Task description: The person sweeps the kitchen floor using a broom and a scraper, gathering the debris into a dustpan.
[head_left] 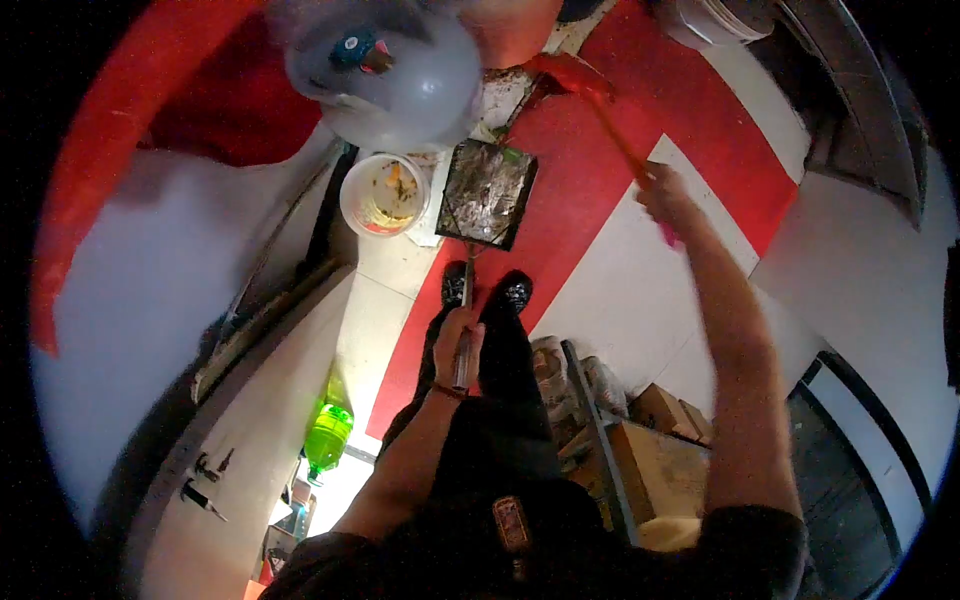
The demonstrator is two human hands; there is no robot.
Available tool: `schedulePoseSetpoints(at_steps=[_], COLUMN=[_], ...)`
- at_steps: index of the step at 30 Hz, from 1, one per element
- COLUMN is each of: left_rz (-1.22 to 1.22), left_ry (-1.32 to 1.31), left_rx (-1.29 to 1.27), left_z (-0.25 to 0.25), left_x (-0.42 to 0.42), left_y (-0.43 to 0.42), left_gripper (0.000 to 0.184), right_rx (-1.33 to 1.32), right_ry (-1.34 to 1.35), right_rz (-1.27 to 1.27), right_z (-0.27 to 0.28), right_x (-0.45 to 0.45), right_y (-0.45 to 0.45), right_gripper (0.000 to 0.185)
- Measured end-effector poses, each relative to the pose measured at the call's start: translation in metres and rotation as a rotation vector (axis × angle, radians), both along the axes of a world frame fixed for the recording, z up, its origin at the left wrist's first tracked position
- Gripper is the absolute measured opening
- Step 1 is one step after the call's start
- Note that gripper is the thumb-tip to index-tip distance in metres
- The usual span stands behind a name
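My left hand (458,347) is closed round the metal handle of a square black-edged dustpan (487,194), whose pan lies ahead of my feet. Stretched out to the right, my right hand (667,200) is wrapped round the handle of a red broom (580,78). The broom's head is on the red floor beyond the dustpan, partly blurred. Left of the dustpan stands a clear round tub (385,195) with yellowish liquid and bits in it. A large translucent container (405,85) is behind the tub.
White bucket (710,22) at the top right, orange container (510,30) at the top. A green bottle (329,436) stands at lower left beside a pale door (240,440). A shelf with cardboard boxes (655,470) is at lower right. My shoes are on the red floor stripe.
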State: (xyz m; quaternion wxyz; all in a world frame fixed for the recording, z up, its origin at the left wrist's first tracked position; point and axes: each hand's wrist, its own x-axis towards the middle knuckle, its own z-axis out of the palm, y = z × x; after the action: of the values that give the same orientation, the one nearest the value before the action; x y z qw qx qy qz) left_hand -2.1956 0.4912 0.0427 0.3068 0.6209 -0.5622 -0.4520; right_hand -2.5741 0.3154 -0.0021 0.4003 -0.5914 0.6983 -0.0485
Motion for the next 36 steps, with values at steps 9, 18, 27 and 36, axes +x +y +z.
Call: schedulePoseSetpoints(at_steps=[9,18,27,36], left_rz=[0.057,0.209,0.206,0.133], left_ry=[0.046,0.065,-0.029,0.109], left_rx=[0.030,-0.014,0.033,0.061], left_z=[-0.015,-0.003,0.011,-0.003], left_x=[0.001,-0.009,-0.014,0.000], left_y=[-0.002,0.029,0.014,0.012], left_gripper=[0.013,0.013,0.015,0.010], right_rx=[0.449,0.181,0.550,0.242], right_ry=[-0.230,-0.038,0.214,-0.866], right_rz=[-0.073,0.006,0.135,-0.596], right_z=[0.139,-0.012,0.133,-0.124], right_x=[0.012,0.067,-0.013,0.044], right_y=[0.064,0.014,0.060,-0.012], right_gripper=[0.060,0.049,0.057,0.041])
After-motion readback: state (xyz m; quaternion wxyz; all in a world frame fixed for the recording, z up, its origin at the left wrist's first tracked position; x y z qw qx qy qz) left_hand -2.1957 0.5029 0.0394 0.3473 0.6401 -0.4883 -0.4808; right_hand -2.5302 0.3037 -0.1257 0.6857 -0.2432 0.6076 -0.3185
